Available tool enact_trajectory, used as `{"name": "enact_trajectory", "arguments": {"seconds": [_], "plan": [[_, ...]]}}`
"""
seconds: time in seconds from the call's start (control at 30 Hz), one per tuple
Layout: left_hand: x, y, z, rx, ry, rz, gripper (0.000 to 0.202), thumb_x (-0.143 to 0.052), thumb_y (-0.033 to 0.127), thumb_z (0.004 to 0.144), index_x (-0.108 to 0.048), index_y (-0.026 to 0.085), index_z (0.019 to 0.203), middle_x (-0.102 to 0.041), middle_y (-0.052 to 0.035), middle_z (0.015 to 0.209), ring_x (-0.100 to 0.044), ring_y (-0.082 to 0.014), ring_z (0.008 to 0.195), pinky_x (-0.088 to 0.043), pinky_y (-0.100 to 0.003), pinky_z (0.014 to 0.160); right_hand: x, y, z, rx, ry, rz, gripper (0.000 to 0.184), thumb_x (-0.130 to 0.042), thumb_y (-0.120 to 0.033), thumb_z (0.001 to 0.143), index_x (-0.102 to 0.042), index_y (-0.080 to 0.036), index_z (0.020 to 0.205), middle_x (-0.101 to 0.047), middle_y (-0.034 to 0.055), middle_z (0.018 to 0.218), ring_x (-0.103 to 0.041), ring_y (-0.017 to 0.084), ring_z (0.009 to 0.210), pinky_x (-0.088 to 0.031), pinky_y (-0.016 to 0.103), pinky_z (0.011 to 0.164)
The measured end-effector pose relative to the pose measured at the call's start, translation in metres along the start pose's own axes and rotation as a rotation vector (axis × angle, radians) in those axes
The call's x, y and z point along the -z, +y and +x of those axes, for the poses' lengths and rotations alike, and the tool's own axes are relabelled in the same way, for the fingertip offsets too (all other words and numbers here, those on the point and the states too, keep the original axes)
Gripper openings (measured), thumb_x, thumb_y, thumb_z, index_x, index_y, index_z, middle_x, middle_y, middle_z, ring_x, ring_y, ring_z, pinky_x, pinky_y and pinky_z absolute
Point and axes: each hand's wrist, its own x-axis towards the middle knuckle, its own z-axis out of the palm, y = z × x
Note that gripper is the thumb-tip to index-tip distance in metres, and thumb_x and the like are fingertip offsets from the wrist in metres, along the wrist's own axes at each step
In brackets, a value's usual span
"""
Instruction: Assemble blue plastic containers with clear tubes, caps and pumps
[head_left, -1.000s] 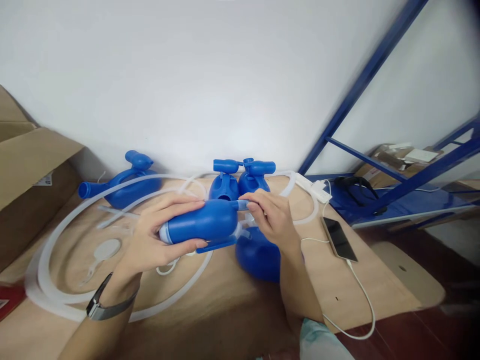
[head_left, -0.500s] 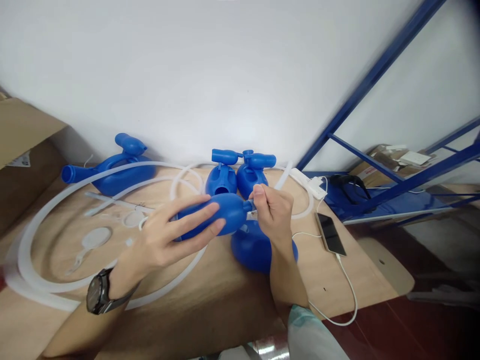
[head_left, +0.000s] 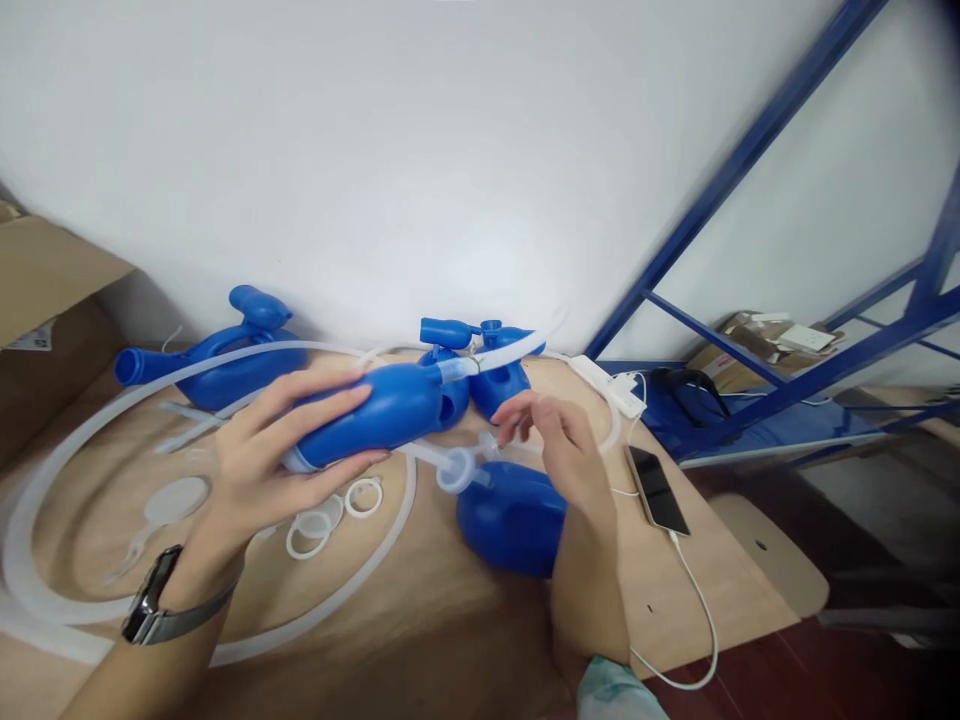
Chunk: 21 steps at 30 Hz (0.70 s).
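Wooden tabletop point(head_left: 450, 620), and our left hand point(head_left: 251, 470) grips the blue bulb point(head_left: 367, 415) just above it; our right hand point(head_left: 562, 450) sits half curled at the clear fitting point(head_left: 457, 468), we can't tell if it's pinching

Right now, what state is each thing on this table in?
Left hand: closed around the blue bottle, holding it raised.
Clear tube: plugged into the bottle's neck.
Right hand: fingers curled beside the flanged fitting; grip unclear.
Phone: screen dark, cable plugged in.
White hose: coiled flat.
Cardboard box: flap open.
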Motion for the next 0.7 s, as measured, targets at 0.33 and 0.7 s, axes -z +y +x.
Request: {"name": "enact_trajectory", "arguments": {"seconds": [0.33,0.7], "plan": [[0.013,0.009,-0.004,-0.296,-0.241,0.135,0.043,-0.070,0.007,0.096,-0.068,0.022,0.136,-0.075,-0.0090,0.134,-0.066,-0.0328,0.134,-0.062,-0.051,0.108,-0.039,0.018,0.023,-0.442,-0.165,0.431,0.080,-0.054,-0.087,0.087,-0.061,-0.019,0.046,-0.047,-0.0002,0.034,-0.041,0.009,0.029,-0.032,0.025,0.037],[0.010,0.025,-0.009,-0.359,-0.283,0.222,0.039,-0.061,0.003,0.100,-0.068,0.015,0.136,-0.074,-0.0091,0.135,-0.061,-0.0302,0.140,-0.053,-0.048,0.116,-0.032,0.019,0.023,-0.452,-0.201,0.354,0.072,-0.060,-0.075,0.087,-0.047,-0.022,0.041,-0.028,-0.0060,0.029,-0.023,0.006,0.028,-0.016,0.025,0.035]]}}
